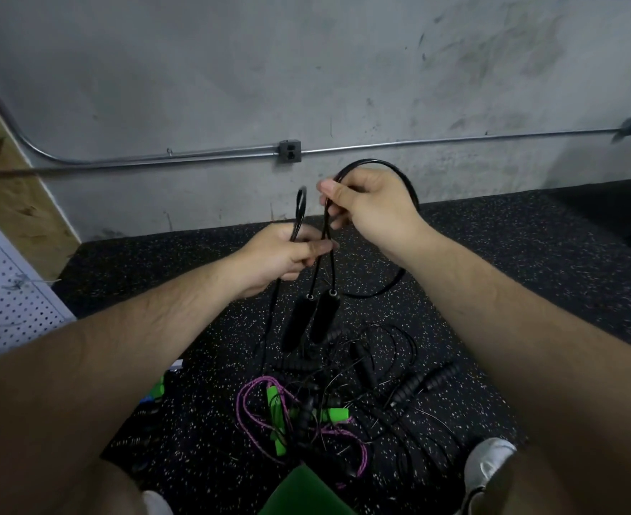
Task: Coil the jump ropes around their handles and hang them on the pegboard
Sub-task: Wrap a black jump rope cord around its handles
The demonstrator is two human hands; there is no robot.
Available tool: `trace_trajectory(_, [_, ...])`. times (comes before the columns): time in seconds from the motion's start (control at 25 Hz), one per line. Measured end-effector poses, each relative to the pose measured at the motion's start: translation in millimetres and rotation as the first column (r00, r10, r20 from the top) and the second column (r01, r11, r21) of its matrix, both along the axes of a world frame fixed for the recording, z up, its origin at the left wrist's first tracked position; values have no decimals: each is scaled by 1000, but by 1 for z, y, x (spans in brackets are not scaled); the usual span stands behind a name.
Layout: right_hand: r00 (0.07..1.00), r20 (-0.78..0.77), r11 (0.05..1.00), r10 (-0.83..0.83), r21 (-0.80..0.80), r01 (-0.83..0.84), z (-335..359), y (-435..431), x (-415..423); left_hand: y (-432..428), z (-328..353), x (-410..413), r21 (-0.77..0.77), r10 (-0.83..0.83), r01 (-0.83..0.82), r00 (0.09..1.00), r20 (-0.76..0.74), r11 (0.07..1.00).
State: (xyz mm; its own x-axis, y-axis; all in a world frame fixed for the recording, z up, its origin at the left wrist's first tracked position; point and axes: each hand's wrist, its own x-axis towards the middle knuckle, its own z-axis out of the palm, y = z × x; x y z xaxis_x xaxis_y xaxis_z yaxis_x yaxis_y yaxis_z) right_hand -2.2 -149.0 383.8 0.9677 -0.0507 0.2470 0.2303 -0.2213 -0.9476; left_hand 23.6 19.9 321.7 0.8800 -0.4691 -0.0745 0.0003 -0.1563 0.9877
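I hold a black jump rope (pixel 407 187) in front of me. My right hand (pixel 369 206) pinches its cord high up, and a loop arcs over that hand and down to the floor. My left hand (pixel 284 254) grips a folded bight of the same cord lower down, its end sticking up above my fist. The rope's two black handles (pixel 308 321) dangle side by side below my hands. On the floor beneath lies a tangle of more ropes: a purple rope with green handles (pixel 280 410) and several black ropes (pixel 392 381).
A white pegboard (pixel 5 291) leans at the left edge beside a wooden panel (pixel 13 195). A grey concrete wall (pixel 306 68) with conduit and an outlet box (pixel 290 151) stands ahead. My shoes (pixel 487 462) rest on the speckled black rubber floor (pixel 529 262).
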Motion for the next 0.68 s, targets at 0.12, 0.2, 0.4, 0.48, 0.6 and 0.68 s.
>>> trace_trajectory(0.12, [996,-73,998,53,34,-50,-5,-8,-1,-5,8,3,-90,56,-53,998,36,995])
trace_trajectory(0.2, [966,-217,962,142,-198,-186,-14,-13,-7,-5,13,6,-168,103,-96,994,29,981])
trace_trajectory(0.4, [961,-237,900,144,-373,-227,-38,-4,-9,-9,23,6,-213,112,-104,993,27,971])
trace_trajectory(0.48, [977,-194,896,84,-414,-159,-39,-3,-6,-7,21,8,-193,146,-137,989,34,972])
trace_trajectory(0.6, [985,-170,868,35,-483,-115,-37,-4,-5,4,12,17,57,212,-219,971,111,974])
trace_trajectory(0.68, [988,-156,843,18,-528,-99,-34,-5,-6,13,7,20,391,223,-283,956,192,876])
